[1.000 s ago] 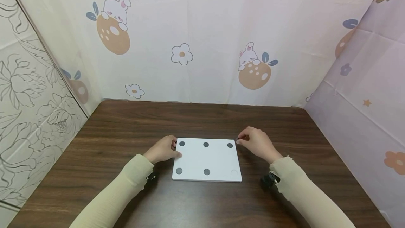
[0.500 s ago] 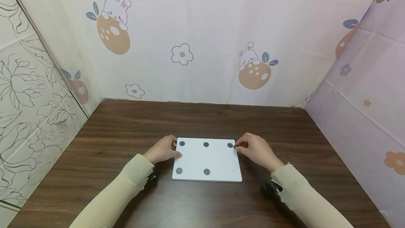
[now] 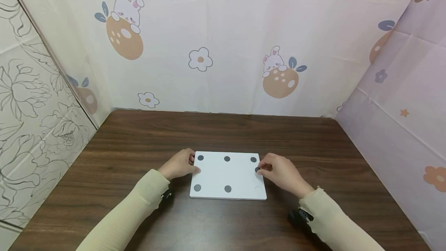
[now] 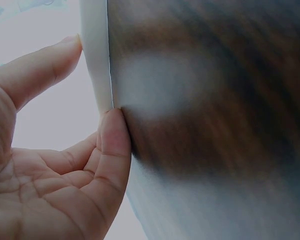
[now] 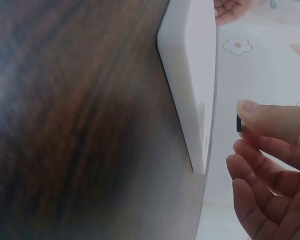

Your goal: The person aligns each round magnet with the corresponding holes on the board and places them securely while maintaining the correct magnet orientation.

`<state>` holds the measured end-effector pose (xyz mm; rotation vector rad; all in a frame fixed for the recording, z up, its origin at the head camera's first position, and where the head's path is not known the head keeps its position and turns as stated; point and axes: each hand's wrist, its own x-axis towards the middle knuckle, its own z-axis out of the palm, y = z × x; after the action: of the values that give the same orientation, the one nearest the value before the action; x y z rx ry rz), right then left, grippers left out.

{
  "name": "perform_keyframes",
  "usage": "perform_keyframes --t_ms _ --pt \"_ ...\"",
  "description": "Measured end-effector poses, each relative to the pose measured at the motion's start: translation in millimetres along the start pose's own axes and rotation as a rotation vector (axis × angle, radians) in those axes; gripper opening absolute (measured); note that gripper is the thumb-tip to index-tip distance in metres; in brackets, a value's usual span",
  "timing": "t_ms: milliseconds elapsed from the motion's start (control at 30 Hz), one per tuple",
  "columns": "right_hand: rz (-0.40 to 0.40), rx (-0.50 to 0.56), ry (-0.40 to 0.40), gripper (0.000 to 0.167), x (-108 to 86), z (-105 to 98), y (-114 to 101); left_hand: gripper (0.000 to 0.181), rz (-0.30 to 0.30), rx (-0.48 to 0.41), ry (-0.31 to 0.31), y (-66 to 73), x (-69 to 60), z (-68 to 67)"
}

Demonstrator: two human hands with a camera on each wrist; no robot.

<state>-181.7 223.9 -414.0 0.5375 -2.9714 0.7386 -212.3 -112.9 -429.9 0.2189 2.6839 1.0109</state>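
Note:
A white rectangular board [image 3: 226, 173] lies on the dark wooden table. Several dark round discs sit on it, among them a far-left disc [image 3: 200, 158], a near-middle disc [image 3: 228, 189] and a far-right disc [image 3: 253, 160]. At its near right corner a faint round recess [image 3: 258, 189] shows. My left hand [image 3: 179, 164] grips the board's left edge, thumb on top; in the left wrist view, fingertips [image 4: 114, 132] touch the edge. My right hand [image 3: 281, 171] pinches a small dark disc [image 5: 238, 123] between thumb and finger, apart from the board, over its right side.
The brown wooden table [image 3: 223, 224] stretches around the board on every side. A patterned curtain [image 3: 230, 80] rises behind its far edge, and another hanging [image 3: 400, 127] borders the right. A floral panel [image 3: 38, 119] stands at the left.
My right hand has come towards the near side along the board's right edge, carrying the pinched disc. My left hand and the board have stayed in place.

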Motion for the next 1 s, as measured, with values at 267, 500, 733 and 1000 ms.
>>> perform_keyframes --t_ms 267,500,733,1000 --pt "-0.012 -0.009 -0.010 0.011 -9.4 3.8 -4.0 0.061 0.004 0.001 0.001 0.1 -0.2 -0.3" --pt "-0.005 -0.016 -0.043 0.011 -15.2 6.3 -7.2 0.061 -0.004 -0.003 0.001 0.1 -0.3 -0.3" --pt "0.014 -0.038 -0.060 0.011 -19.5 7.4 -8.9 0.060 -0.003 -0.001 0.005 -0.6 -0.4 0.3" --pt "0.013 -0.034 -0.084 0.012 -23.9 8.3 -8.4 0.060 -0.004 0.004 0.008 -1.3 -0.2 0.8"
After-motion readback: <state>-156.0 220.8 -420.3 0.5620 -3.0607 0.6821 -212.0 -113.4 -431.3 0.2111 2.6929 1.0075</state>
